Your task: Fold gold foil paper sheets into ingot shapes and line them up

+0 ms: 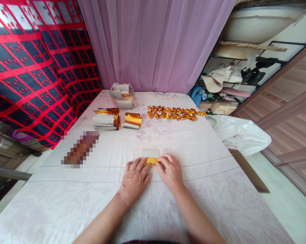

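We press both hands, left [134,178] & right [170,171], fingers flat, on gold paper [151,160] at near counter [219,189]; folded gold pcs [174,113] far right.

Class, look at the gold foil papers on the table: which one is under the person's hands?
The single gold foil sheet at the near middle, pressed flat by left hand and right hand. The gold foil stacks and folded gold pieces lie farther back, untouched.

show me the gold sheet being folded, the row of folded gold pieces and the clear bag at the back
gold sheet [151,160], head view, on its gold folded edge
row of folded gold pieces [173,113], head view, mid-row
clear bag [123,96], head view, on its front side
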A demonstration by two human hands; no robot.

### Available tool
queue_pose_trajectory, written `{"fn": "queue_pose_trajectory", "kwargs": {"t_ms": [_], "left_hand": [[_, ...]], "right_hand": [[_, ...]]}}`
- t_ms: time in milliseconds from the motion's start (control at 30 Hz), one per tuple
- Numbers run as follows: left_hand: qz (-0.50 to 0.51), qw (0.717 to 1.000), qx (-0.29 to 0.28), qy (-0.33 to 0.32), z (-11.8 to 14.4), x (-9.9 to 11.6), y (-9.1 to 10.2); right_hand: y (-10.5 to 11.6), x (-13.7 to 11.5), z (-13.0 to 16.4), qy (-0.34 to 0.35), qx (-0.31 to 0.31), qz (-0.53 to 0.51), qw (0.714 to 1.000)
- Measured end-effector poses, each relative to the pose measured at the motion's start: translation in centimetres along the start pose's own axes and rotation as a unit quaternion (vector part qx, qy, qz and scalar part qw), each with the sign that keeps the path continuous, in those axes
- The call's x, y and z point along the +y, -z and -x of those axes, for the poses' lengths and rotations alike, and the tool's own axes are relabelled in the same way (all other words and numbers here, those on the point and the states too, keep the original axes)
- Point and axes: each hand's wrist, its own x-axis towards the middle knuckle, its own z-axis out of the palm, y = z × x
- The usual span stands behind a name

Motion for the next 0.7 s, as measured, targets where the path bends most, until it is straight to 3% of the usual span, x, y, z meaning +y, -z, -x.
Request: {"fn": "queue_pose_trajectory", "kwargs": {"t_ms": [367, 700], "left_hand": [[-0.003, 1.0, -0.01, 0.005, -0.1, 0.0, -0.1], [-0.008, 1.0, -0.004, 0.0, 0.0, -0.2, -0.2]], "right_hand": [[0.2, -1.5, -0.7, -0.063, -0.032, 0.051, 0.996], [0.2, 0.4, -0.6, -0.044, -0.065, -0.015, 0.997]]}}
